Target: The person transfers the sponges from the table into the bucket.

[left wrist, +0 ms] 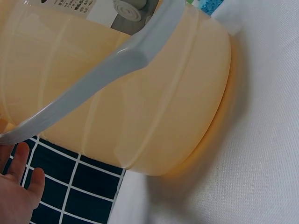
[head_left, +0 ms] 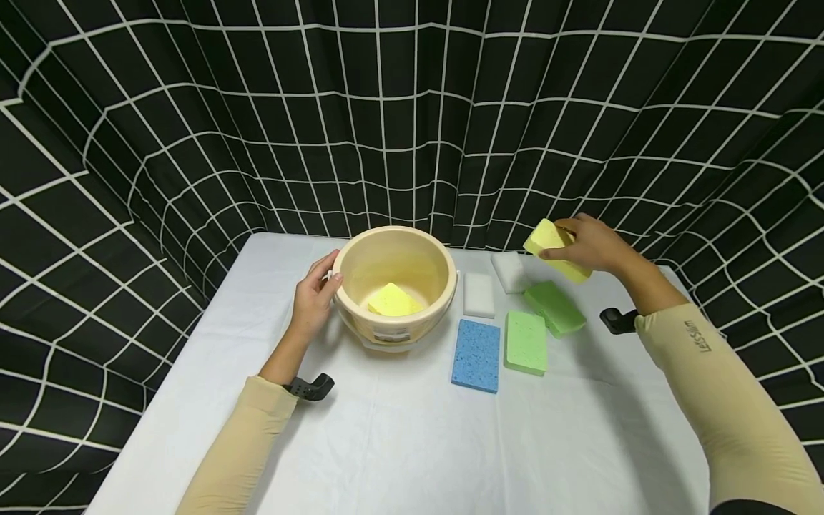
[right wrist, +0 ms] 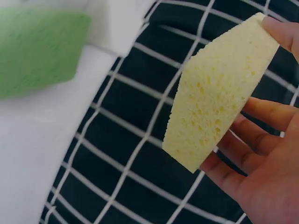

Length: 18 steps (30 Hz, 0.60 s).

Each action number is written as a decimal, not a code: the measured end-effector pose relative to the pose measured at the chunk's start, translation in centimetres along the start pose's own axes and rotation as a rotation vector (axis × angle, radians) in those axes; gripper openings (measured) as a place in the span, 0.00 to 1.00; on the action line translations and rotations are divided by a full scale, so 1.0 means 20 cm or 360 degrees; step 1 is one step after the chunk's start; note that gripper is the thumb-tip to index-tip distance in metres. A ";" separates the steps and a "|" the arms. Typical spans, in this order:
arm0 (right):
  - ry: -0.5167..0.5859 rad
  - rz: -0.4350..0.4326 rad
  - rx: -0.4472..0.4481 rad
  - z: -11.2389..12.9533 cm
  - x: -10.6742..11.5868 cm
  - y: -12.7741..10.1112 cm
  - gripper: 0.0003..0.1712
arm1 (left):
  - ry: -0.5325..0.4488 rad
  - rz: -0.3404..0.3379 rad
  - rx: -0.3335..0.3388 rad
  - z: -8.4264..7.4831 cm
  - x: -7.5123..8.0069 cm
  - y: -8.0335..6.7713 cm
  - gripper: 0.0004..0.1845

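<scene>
In the head view my left hand (head_left: 312, 300) holds the left rim of a cream bucket (head_left: 363, 318), its thumb at the rim. In the left wrist view, fingers (left wrist: 17, 163) show near the end of the bucket's grey handle (left wrist: 93, 100). A yellow sponge (head_left: 394, 302) lies inside the bucket. Far to the right, my right hand (head_left: 592, 247) grips another yellow sponge (right wrist: 217, 91) between thumb and fingers, raised above the back right of the table. Below it lie a dark green sponge (head_left: 555, 309) and two white sponges (head_left: 479, 295), one behind the other.
A blue sponge (head_left: 476, 356) and a light green sponge (head_left: 525, 343) lie side by side right of the bucket. White cloth covers the table (head_left: 399, 436). A black curtain with white grid lines (head_left: 399, 121) hangs close behind and around the sides.
</scene>
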State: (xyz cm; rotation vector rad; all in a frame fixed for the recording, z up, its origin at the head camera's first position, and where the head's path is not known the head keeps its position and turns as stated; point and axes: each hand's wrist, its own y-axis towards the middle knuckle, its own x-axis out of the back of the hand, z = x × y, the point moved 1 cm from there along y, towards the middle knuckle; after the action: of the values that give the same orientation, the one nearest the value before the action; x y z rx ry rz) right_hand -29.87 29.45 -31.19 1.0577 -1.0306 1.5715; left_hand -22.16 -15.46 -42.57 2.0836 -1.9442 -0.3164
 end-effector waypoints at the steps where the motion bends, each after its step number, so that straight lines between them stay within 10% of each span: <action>1: -0.0005 0.0004 0.0006 0.02 0.00 0.00 0.53 | 0.0000 0.0000 0.0001 0.00 0.00 0.00 0.24; 18: -0.0089 -0.0069 0.0296 0.34 0.04 -0.01 0.45 | -0.0018 -0.0004 -0.0005 0.00 0.00 -0.01 0.24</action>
State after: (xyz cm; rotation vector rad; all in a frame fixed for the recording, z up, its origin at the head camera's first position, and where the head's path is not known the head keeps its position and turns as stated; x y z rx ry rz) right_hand -28.82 23.19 -28.56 1.2490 -0.9052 1.6340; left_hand -22.06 -15.45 -42.63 2.0868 -1.9464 -0.3320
